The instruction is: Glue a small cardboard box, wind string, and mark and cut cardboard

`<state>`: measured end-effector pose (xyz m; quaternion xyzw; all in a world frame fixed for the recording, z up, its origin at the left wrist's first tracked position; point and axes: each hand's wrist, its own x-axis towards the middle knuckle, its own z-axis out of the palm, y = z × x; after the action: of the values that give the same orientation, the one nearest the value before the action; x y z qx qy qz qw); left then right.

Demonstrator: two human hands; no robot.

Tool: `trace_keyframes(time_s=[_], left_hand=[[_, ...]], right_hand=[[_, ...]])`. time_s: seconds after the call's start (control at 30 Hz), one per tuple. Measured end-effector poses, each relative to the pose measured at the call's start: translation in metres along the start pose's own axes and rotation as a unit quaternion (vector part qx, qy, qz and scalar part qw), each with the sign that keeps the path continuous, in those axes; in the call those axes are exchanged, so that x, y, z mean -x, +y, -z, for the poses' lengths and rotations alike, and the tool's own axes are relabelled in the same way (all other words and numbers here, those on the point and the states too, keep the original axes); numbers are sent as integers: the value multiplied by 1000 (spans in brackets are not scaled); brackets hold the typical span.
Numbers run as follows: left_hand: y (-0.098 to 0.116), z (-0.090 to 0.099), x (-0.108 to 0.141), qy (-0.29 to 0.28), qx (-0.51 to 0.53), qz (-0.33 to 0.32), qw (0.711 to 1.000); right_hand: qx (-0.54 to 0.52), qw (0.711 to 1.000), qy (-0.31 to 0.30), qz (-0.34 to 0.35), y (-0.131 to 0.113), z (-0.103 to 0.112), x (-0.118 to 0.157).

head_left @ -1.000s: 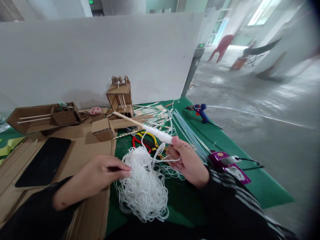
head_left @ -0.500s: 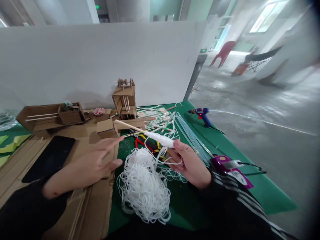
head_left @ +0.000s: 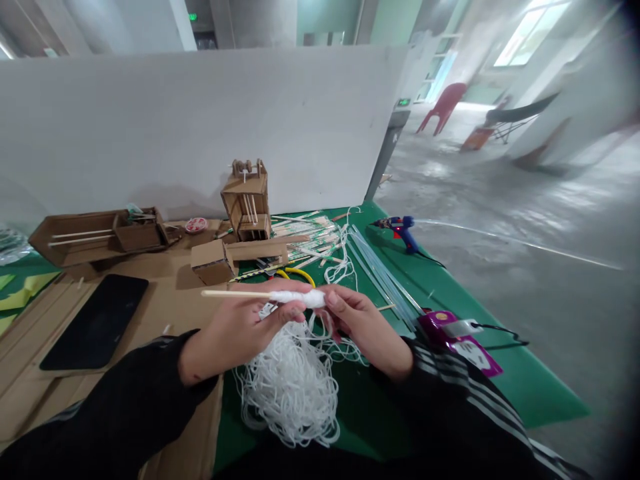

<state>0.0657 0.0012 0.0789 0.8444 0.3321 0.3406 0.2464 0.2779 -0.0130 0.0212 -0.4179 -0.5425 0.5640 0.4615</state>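
Right grip (head_left: 367, 333): closed, pinching the right end of the white winding (head_left: 313, 299).
Left grip (head_left: 240, 337): just joined, closed on the winding; two hands now support it.
Stick (head_left: 235, 294): bare end left, above the string pile (head_left: 290, 390) (quite a tangle).
Tabletop (head_left: 367, 420): glue gun (head_left: 407, 235) far right.

Shiny grey concrete floor (head_left: 500, 200) here, red chair (head_left: 444, 107) around one o'clock, bright window (head_left: 533, 33) past it.

There were one white-wrapped stick (head_left: 273, 295), one white cord heap (head_left: 293, 390), one glue gun (head_left: 404, 230), one red chair (head_left: 445, 107) and two open cardboard structures (head_left: 247, 186).
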Motion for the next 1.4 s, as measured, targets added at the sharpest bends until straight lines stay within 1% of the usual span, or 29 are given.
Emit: trace_keyframes(time_s=[0.03, 0.07, 0.1, 0.13, 0.17, 0.2, 0.23, 0.27, 0.3, 0.33, 0.37, 0.43, 0.53, 0.57, 0.63, 0.7, 0.73, 0.77, 0.83, 0.87, 0.9, 0.97, 1.03, 1.1, 1.17, 1.27, 1.4], left_hand=[[-1, -2, 1, 30, -50, -38, 998], [-1, -4, 2, 57, -110, -77, 989], [-1, -7, 3, 76, -178, -111, 975], [0, -10, 4, 82, -249, -136, 955], [2, -13, 5, 78, -316, -152, 933], [4, -17, 6, 63, -374, -159, 912], [7, -20, 6, 48, -418, -161, 893], [11, -24, 6, 42, -449, -163, 877], [14, -27, 5, 45, -469, -165, 867], [17, -29, 4, 54, -480, -169, 859], [18, -31, 4, 63, -485, -174, 855], [19, -32, 2, 67, -483, -183, 853], [11, -30, 4, 28, -461, -186, 867], [8, -29, 7, 14, -441, -179, 880], [2, -28, 12, -4, -362, -149, 920], [-2, -27, 18, -11, -251, -76, 965], [-3, -26, 20, -18, -199, -26, 980], [-3, -25, 21, -31, -153, 26, 987], [-2, -22, 21, -66, -83, 112, 988], [-1, -20, 20, -83, -54, 137, 986], [0, -19, 19, -94, -27, 147, 984], [5, -16, 17, -95, 17, 142, 985], [12, -14, 17, -91, 55, 118, 987], [18, -14, 19, -101, 97, 103, 985], [21, -16, 23, -110, 124, 103, 981], [17, -21, 26, -94, 134, 125, 979], [4, -28, 24, -49, 149, 178, 971]], right_hand=[[65, 995, 57, 46, -4, -1, 1], [128, 979, 124, 99, -10, -2, 4], [183, 955, 182, 147, -17, -4, 8], [213, 937, 213, 177, -24, -6, 13], [212, 942, 194, 171, -31, -9, 19], [180, 965, 132, 135, -38, -12, 25], [123, 987, 56, 82, -45, -16, 30], [59, 998, -19, 16, -49, -20, 35], [1, 997, -71, -41, -53, -25, 39], [-42, 990, -104, -88, -55, -29, 41], [-72, 983, -120, -121, -55, -33, 42], [-102, 976, -123, -149, -52, -37, 41], [-131, 974, -105, -151, -40, -33, 37], [-132, 976, -91, -149, -36, -30, 35], [-100, 985, -47, -129, -29, -22, 31], [-20, 996, -1, -89, -24, -14, 27], [26, 997, 17, -66, -23, -11, 25], [69, 996, 30, -43, -22, -9, 23], [133, 990, 40, -8, -20, -5, 20], [153, 987, 41, 4, -20, -4, 18], [169, 985, 40, 14, -19, -3, 17], [197, 979, 38, 20, -17, -2, 14], [225, 973, 43, 29, -12, 0, 12], [259, 963, 56, 51, -6, 1, 9], [291, 952, 69, 73, -1, 2, 7], [299, 949, 62, 76, 1, 1, 7], [256, 965, 13, 61, -4, -3, 11]])
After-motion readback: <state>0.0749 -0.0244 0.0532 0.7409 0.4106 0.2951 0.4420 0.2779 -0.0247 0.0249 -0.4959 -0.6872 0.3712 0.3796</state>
